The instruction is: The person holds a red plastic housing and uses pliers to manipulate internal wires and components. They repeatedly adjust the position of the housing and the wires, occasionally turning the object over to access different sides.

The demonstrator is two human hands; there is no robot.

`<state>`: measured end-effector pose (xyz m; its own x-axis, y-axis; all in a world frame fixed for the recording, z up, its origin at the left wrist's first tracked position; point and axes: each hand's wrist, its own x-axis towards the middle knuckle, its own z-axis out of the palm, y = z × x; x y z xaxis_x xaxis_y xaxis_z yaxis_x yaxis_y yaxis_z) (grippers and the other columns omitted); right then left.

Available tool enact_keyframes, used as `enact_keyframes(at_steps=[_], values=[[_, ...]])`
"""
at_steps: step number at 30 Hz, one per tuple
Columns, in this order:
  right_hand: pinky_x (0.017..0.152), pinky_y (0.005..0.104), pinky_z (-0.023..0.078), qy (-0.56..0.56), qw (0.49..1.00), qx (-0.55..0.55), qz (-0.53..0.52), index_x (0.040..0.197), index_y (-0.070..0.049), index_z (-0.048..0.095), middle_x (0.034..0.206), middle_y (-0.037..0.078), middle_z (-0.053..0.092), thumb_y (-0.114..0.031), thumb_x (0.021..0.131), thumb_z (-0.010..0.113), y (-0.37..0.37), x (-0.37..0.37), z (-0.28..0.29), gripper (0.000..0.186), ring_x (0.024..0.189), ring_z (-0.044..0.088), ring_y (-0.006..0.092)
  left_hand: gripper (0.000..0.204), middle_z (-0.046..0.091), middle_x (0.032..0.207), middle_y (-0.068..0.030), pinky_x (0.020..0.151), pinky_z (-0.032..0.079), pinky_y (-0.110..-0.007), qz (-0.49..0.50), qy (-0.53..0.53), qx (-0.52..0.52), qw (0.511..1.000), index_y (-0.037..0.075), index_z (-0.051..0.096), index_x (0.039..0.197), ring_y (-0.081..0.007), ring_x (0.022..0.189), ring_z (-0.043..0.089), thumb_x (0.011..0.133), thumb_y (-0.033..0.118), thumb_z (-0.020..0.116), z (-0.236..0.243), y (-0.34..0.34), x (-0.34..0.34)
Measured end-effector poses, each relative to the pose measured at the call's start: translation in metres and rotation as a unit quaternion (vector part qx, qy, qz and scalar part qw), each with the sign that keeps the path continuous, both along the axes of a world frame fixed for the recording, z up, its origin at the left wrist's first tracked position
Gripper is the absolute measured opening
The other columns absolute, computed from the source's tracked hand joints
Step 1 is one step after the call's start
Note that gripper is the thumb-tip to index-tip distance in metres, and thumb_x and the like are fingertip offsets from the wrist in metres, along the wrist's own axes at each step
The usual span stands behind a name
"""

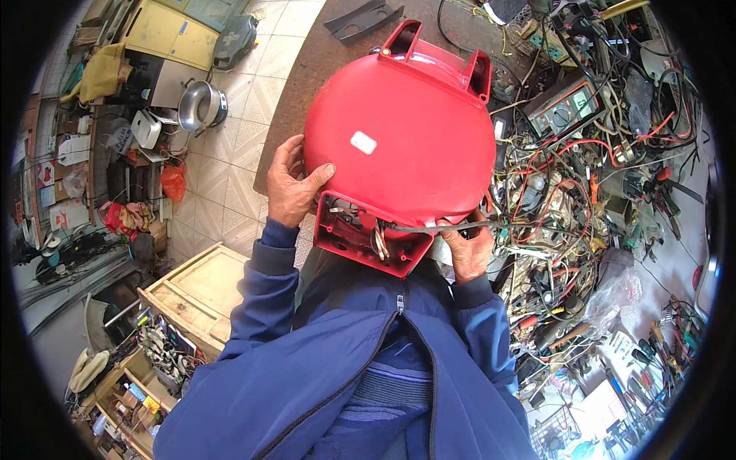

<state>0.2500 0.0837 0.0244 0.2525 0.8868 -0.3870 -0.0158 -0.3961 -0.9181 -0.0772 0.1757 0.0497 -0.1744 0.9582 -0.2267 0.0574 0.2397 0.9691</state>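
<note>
A round, glossy red appliance shell (399,130), like an electric griddle, lies flat side up with a small white label (363,142). My left hand (291,184) grips its left rim, thumb on top. The open red housing (376,245) at its near end shows loose wires and screw posts inside. From this housing a dark power cord (429,228) runs out to the right, across my right thumb. My right hand (468,249) is closed at the near right edge, beside the housing; its fingertips are partly hidden. Two red bracket-like lugs stand at the far end.
The brown tabletop (295,107) carries a dark metal bracket (363,21). At right lie a multimeter (563,111), tangled wires and many tools. A wooden drawer unit (195,295) stands at left, and a metal pot (199,106) is on the tiled floor side.
</note>
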Motion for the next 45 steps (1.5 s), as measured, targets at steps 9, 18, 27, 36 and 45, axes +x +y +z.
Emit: enact_keyframes(at_steps=[9,18,27,36,45], values=[[0.108,0.0386,0.047,-0.110,0.992,0.055,0.010,0.144,0.009,0.054,0.135,0.018,0.066,-0.030,0.073,0.100,-0.015,-0.009,0.001,0.094,0.122,0.061,0.0243,0.085,0.057,0.145,-0.0254,0.111,0.052,-0.040,0.035,-0.039,0.003,0.999,-0.003,0.041,0.149,-0.0283,0.128,0.062,0.081,0.007,0.092,0.003,-0.025,-0.014],[0.113,0.0413,0.044,-0.004,1.000,0.022,0.009,0.148,0.008,0.050,0.141,0.019,0.062,-0.028,0.071,0.101,-0.012,-0.001,-0.003,0.099,0.130,0.058,0.0269,0.081,0.057,0.144,-0.0206,0.106,0.055,-0.037,0.029,-0.042,-0.034,0.998,-0.002,0.043,0.148,-0.0243,0.123,0.064,0.083,0.006,0.091,0.008,-0.025,-0.009],[0.107,0.0366,0.050,0.059,0.998,0.005,-0.027,0.144,0.011,0.051,0.132,0.017,0.066,-0.019,0.076,0.099,-0.010,-0.003,0.003,0.088,0.120,0.064,0.0237,0.091,0.054,0.147,-0.0270,0.109,0.052,-0.041,0.024,0.041,-0.041,0.998,-0.008,0.038,0.152,-0.0295,0.127,0.063,0.083,0.017,0.092,0.005,-0.021,-0.016],[0.101,0.0342,0.056,0.120,0.991,-0.055,-0.037,0.144,0.011,0.047,0.131,0.016,0.064,-0.005,0.076,0.096,0.006,-0.001,0.008,0.085,0.115,0.066,0.0220,0.098,0.060,0.142,-0.0257,0.112,0.049,-0.039,0.026,0.036,-0.019,0.999,-0.015,0.039,0.152,-0.0283,0.130,0.061,0.080,0.021,0.095,0.013,0.021,0.001],[0.086,0.0328,0.058,0.085,0.995,-0.042,-0.023,0.140,0.007,0.051,0.115,0.011,0.069,0.001,0.070,0.097,-0.024,-0.006,0.011,0.084,0.095,0.068,0.0171,0.103,0.052,0.149,-0.0261,0.117,0.045,-0.039,0.038,-0.044,0.058,0.997,-0.012,0.033,0.155,-0.0287,0.136,0.055,0.079,0.014,0.096,0.016,-0.006,-0.005]])
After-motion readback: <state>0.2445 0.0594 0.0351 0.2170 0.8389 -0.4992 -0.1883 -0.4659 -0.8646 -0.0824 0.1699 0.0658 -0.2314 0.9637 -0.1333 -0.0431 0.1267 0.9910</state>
